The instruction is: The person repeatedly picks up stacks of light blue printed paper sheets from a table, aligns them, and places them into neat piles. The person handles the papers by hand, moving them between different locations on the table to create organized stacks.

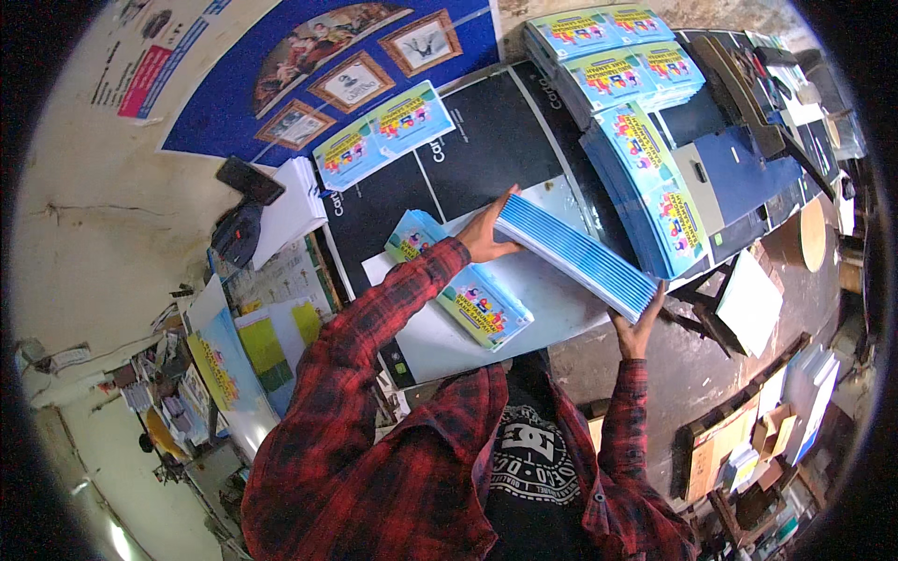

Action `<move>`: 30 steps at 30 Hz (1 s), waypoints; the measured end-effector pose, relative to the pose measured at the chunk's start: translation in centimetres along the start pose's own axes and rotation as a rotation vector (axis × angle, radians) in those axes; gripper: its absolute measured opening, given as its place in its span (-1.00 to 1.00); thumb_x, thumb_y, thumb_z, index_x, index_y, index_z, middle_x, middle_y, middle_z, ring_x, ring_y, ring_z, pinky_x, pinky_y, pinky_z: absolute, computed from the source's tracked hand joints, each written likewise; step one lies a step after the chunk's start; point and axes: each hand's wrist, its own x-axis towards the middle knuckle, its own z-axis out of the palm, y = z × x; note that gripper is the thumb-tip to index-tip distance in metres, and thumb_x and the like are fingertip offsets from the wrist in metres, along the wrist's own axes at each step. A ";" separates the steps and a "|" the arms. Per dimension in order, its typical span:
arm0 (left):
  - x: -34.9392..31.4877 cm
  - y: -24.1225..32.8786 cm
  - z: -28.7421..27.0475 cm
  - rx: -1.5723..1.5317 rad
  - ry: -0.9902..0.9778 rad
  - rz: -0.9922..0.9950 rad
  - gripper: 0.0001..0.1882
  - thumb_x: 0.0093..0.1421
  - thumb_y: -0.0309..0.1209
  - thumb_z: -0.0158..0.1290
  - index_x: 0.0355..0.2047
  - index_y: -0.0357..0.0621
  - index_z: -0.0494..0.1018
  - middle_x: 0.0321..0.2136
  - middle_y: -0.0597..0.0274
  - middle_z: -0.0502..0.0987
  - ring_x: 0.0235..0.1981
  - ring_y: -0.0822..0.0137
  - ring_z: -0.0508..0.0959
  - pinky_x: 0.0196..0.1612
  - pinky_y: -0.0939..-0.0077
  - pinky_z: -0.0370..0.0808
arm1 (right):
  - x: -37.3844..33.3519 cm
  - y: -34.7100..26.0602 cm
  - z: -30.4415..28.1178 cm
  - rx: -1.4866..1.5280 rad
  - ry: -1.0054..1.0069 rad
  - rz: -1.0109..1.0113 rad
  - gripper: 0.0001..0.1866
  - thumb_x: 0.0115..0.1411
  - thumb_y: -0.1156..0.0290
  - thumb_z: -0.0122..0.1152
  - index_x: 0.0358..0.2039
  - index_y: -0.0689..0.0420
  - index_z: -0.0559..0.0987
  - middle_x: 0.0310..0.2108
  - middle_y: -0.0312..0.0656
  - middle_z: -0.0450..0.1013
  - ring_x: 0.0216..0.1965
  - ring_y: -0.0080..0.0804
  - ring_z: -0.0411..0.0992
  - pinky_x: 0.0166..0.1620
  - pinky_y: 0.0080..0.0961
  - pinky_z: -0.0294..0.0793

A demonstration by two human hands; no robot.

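Between my two hands is a stack of thin booklets (575,260), tilted so that its blue-and-white striped edges face up. My left hand (488,234) grips the upper left end, and my right hand (637,329) grips the lower right end. Below my left forearm lies a pile of light-blue booklets (485,307) with colourful cartoon covers, partly hidden by the sleeve. That pile rests on a white sheet (561,327) on the black-topped table (496,131).
Tall stacks of the same booklets (655,192) line the table's right side, with more (599,75) behind. Flat printed covers (385,136) lie at the back left. White papers (292,210) and a black phone (250,180) are at the left edge. Wooden boxes (720,449) stand lower right.
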 end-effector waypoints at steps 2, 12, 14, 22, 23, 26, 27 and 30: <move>-0.1 0.2 -0.4 0.017 -0.027 -0.031 0.03 -0.07 -0.39 0.27 0.31 -0.14 -0.14 0.25 -0.09 0.09 0.27 0.09 0.12 0.27 0.31 0.08 | -0.3 2.2 -1.4 -0.072 -0.030 0.025 0.15 -0.22 0.32 0.47 0.30 0.14 -0.09 0.21 -0.03 0.03 0.22 -0.19 0.07 0.24 -0.28 0.06; -0.4 -2.3 0.9 0.097 0.068 0.110 0.02 -0.09 -0.39 0.27 0.29 -0.21 -0.11 0.15 -0.18 0.22 0.18 -0.01 0.26 0.22 0.30 0.17 | -0.4 4.4 0.0 -0.144 -0.023 -0.032 0.21 -0.31 0.51 0.36 0.31 0.19 -0.19 0.24 -0.01 -0.01 0.25 -0.21 0.02 0.27 -0.37 0.01; -0.3 -1.3 1.1 0.052 0.048 0.080 0.01 -0.09 -0.41 0.27 0.28 -0.22 -0.10 0.16 -0.16 0.21 0.20 0.01 0.24 0.24 0.32 0.15 | -0.7 4.6 0.3 0.067 -0.015 0.071 0.18 -0.30 0.55 0.31 0.32 0.19 -0.19 0.22 -0.01 0.05 0.22 -0.22 0.08 0.26 -0.40 0.05; -1.4 -1.6 2.1 0.107 0.135 0.102 0.06 -0.09 -0.41 0.28 0.31 -0.07 -0.15 0.15 -0.17 0.23 0.17 0.00 0.29 0.21 0.28 0.20 | -2.8 3.1 0.6 -0.153 0.029 0.014 0.06 -0.13 0.48 0.35 0.30 0.22 -0.11 0.17 -0.02 0.16 0.17 -0.27 0.18 0.21 -0.41 0.13; -1.5 -1.8 2.2 0.113 0.111 0.077 0.06 -0.09 -0.41 0.28 0.31 -0.07 -0.16 0.15 -0.18 0.23 0.17 -0.01 0.28 0.21 0.27 0.20 | -3.1 3.2 0.9 -0.120 0.034 0.013 0.06 -0.14 0.48 0.36 0.30 0.22 -0.11 0.17 -0.03 0.17 0.17 -0.28 0.18 0.21 -0.42 0.14; -1.3 -1.8 1.7 0.086 0.055 -0.015 0.08 -0.10 -0.41 0.29 0.32 -0.07 -0.18 0.15 -0.20 0.22 0.17 -0.05 0.27 0.21 0.25 0.19 | -3.1 3.3 1.7 -0.045 0.071 -0.026 0.08 -0.17 0.46 0.41 0.28 0.25 -0.08 0.15 -0.03 0.17 0.15 -0.28 0.20 0.20 -0.43 0.15; -1.3 -1.9 1.5 0.109 0.065 0.018 0.09 -0.10 -0.41 0.30 0.32 -0.06 -0.19 0.13 -0.20 0.24 0.15 -0.06 0.29 0.20 0.25 0.21 | -2.8 3.3 1.7 -0.109 0.057 -0.049 0.07 -0.18 0.45 0.42 0.27 0.25 -0.06 0.14 -0.04 0.18 0.14 -0.28 0.20 0.19 -0.43 0.16; -0.6 -2.0 0.7 0.142 0.085 0.067 0.06 -0.12 -0.39 0.31 0.30 -0.04 -0.13 0.07 -0.17 0.32 0.09 -0.06 0.35 0.14 0.24 0.28 | -1.3 3.9 0.5 -0.288 0.062 -0.121 0.00 -0.22 0.40 0.47 0.19 0.25 0.06 0.08 -0.06 0.21 0.11 -0.25 0.23 0.16 -0.41 0.21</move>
